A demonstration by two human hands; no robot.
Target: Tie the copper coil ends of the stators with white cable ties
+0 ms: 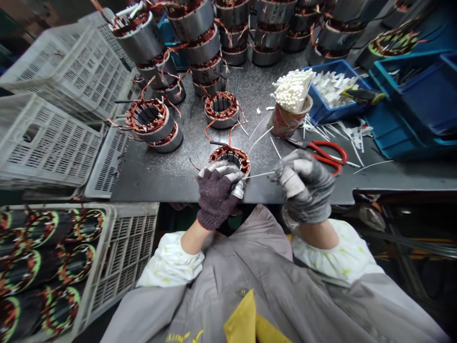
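Stator (pixel 230 157) held at the near edge of the tabletop (pixel 160 171)
The stator is gripped by the left hand (pixel 217 190), fingers closed over its rim. A thin white tie (pixel 259 175) is pinched in the right hand (pixel 305 190), reaching the copper winding, seemingly not yet cinched.

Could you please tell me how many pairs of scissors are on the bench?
1: the red-handled scissors lie on the bench beyond the right hand, beside the cup of white sticks. More could be hidden in the blue bins.
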